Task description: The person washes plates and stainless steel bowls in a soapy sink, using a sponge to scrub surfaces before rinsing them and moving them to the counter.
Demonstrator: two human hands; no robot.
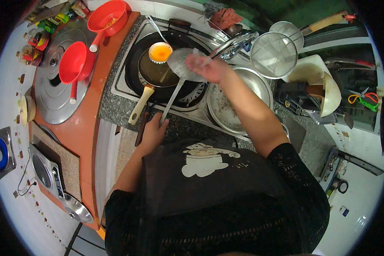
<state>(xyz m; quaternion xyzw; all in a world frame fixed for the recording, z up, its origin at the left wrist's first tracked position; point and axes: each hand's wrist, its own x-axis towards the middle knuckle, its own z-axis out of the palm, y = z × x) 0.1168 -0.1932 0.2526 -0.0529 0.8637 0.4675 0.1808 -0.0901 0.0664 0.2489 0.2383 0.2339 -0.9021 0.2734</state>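
Note:
My left hand (153, 131) grips the lower end of the long handle of a perforated metal skimmer (179, 65), whose head is under the faucet (232, 48). Water seems to run over the skimmer, and my right hand (208, 68), blurred, is at its head with the palm partly showing. Behind the skimmer, a small frying pan (144, 72) with a pale handle sits within a large black wok (132, 60) in the sink. A fluted bowl (160, 52) with orange liquid is at the pan's far edge. A metal spoon (156, 28) leans beside it.
A wide steel basin (212, 110) stands right of the wok. Red plastic ladles (76, 62) and a large metal lid (67, 112) lie on the orange counter (110, 57) at left. Strainers (273, 56) hang at upper right; scissors (363, 96) are further right. A kitchen scale (46, 169) is lower left.

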